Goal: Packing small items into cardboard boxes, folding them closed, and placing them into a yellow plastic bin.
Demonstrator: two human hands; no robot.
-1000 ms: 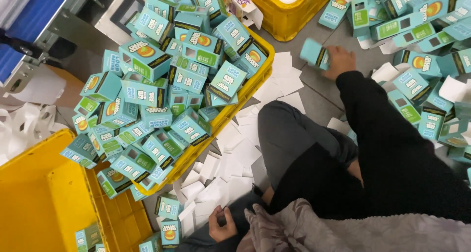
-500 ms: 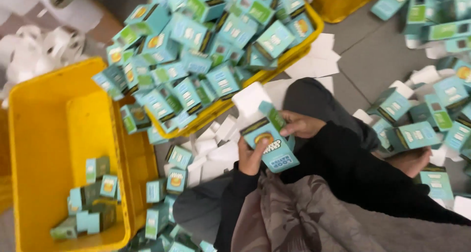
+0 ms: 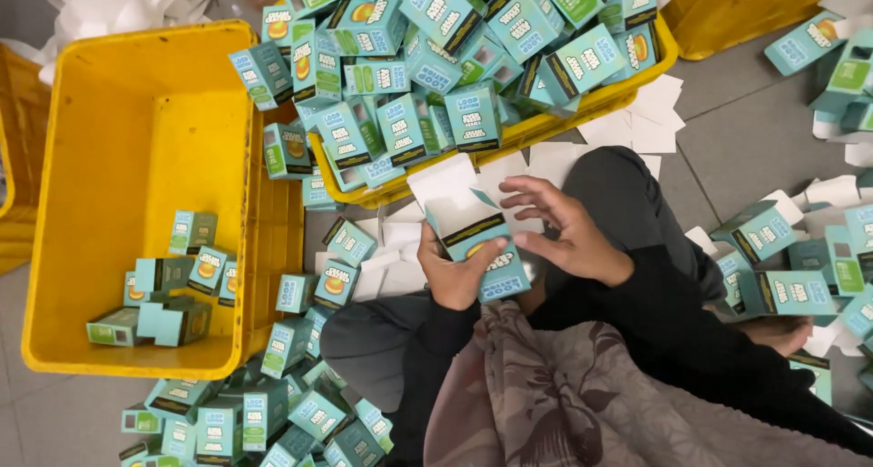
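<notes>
Teal carton (image 3: 477,249), flap open, is sitting over the person's lap, gripped from below-left by the left hand (image 3: 455,276); the right hand (image 3: 568,235), fingers spread, is touching its right side, near the heaped crate (image 3: 546,130).

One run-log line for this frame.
left hand: holds teal carton | right hand: at its open flap | left of them: yellow crate, few cartons inside

grey tiled floor, strewn and crowded

the grey floor (image 3: 755,140) shows tile seams, with yellow plastic crates (image 3: 136,158) and white card scraps (image 3: 637,121) lying on it.
</notes>
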